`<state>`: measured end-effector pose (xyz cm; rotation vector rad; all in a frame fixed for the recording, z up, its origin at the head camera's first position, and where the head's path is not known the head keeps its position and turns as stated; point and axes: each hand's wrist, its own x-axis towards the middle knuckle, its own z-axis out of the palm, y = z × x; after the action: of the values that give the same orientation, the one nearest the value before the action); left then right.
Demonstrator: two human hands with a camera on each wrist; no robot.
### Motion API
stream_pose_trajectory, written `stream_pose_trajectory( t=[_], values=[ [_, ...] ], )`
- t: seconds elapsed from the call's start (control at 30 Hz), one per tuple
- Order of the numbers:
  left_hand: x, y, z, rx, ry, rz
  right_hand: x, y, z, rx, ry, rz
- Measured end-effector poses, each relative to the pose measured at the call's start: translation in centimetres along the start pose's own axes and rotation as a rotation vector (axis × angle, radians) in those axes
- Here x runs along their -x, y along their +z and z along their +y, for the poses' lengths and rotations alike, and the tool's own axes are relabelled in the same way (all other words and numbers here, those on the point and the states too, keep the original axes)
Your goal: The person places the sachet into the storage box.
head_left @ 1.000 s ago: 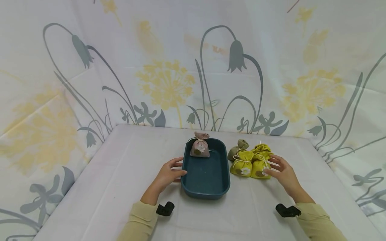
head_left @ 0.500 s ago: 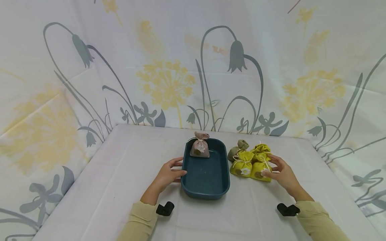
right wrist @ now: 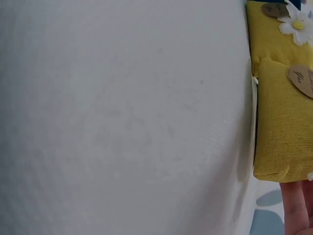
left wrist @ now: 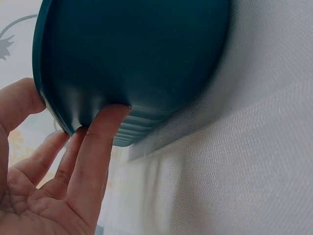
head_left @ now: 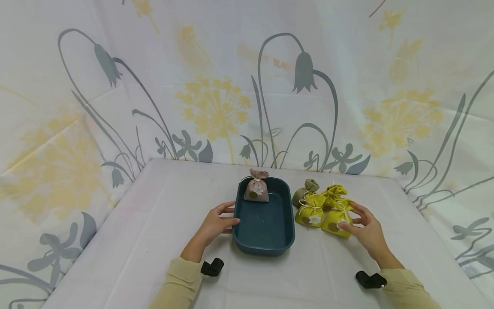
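Left grip [head_left: 215,221] holds bin [head_left: 262,227] by its left rim; my right grip [head_left: 366,229] pinches yellow bag [head_left: 334,222] nearest tabletop's [head_left: 154,240] right edge.

Tray [head_left: 263,227] lower centre, on table [head_left: 166,193]; one pouch [head_left: 254,189] inside, toward upper left. Right of tray: four grouped pouches [head_left: 316,210]. Left hand [head_left: 215,221] at tray's left rim; right hand [head_left: 367,229] at lower-right pouch [head_left: 335,223]. Backdrop [head_left: 247,64] behind, across upper frame.

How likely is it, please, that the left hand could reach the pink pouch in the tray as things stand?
Probably yes, if the left hand lets go of the tray: nothing covers the pink pouch at its far end.
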<state>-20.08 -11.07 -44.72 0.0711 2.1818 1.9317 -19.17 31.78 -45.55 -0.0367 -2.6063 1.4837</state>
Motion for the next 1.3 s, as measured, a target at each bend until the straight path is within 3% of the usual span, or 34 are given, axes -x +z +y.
stream_pose_trajectory(
  t=[0.17, 0.47, 1.3],
  values=[
    [0.0, 0.0, 0.1, -0.004, 0.000, 0.001, 0.6, -0.4, -0.5, 0.005, -0.008, 0.034],
    [0.1, 0.1, 0.1, -0.008, -0.001, 0.003, 1.2, -1.1, -1.9, -0.048, -0.006, 0.015],
    [0.1, 0.0, 0.1, 0.004, 0.009, -0.006, 0.4, 1.0, -6.6, -0.217, -0.128, -0.052]
  ],
)
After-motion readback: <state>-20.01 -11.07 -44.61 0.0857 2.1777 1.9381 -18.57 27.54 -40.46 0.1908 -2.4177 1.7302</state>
